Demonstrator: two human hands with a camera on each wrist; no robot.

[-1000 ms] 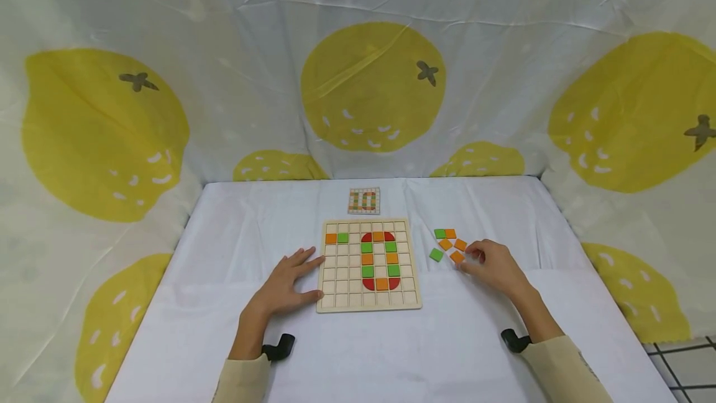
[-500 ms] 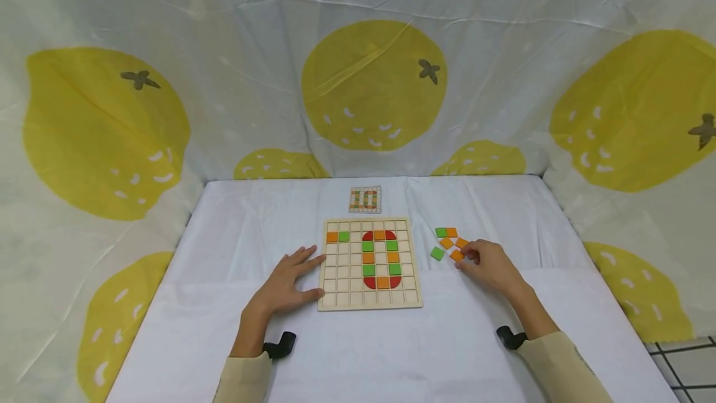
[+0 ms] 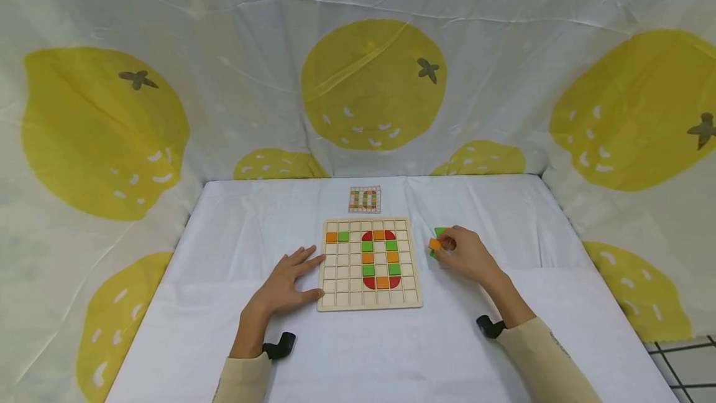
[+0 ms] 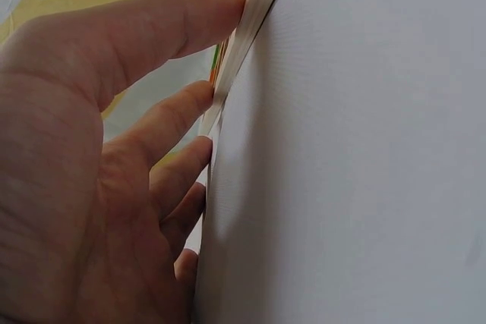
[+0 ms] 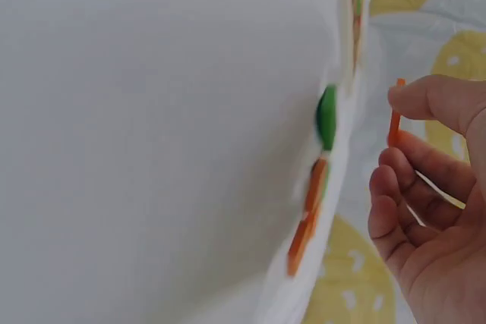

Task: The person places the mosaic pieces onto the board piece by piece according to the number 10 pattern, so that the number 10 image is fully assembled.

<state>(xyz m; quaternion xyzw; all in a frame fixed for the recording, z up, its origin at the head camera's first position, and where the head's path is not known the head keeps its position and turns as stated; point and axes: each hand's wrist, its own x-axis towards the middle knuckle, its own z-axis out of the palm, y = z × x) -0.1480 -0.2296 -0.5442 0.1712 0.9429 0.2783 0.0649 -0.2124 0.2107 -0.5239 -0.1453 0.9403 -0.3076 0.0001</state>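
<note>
My right hand pinches an orange square tile between thumb and fingers. The right wrist view shows this tile edge-on, raised off the table. Below it lie a green tile and orange tiles, mostly covered by the hand in the head view. A wooden grid board lies flat in the middle. Red, green and orange pieces form a ring on its right side; one orange and one green tile sit at upper left. With fingers spread, my left hand touches the board's left edge.
Behind the board lies a small pattern card with a similar coloured grid. White cloth covers the table. A lemon-print curtain stands at the back and both sides.
The right hand has taken hold of an orange tile from the loose pieces, lifted it and shifted leftward and slightly back. The left hand and board stay put.
</note>
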